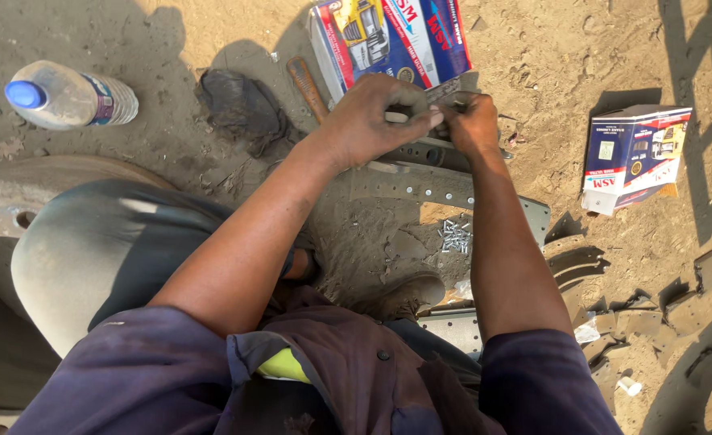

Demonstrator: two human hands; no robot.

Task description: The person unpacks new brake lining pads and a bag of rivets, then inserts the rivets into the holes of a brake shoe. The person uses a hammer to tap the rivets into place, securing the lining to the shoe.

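A big rusty metal drum (2, 201) lies at the left on the sandy ground (549, 72). Ahead stands a large printed box (388, 40), with a smaller box (634, 153) well to the right. A curved metal strip with holes (420, 187) lies under the hands. The left hand (368, 121) and right hand (473, 122) meet above it, both closed on a small grey metal piece (445, 93). A plastic bottle (70, 97) lies far left; a pile of small rivets (454, 235) sits beside the strip.
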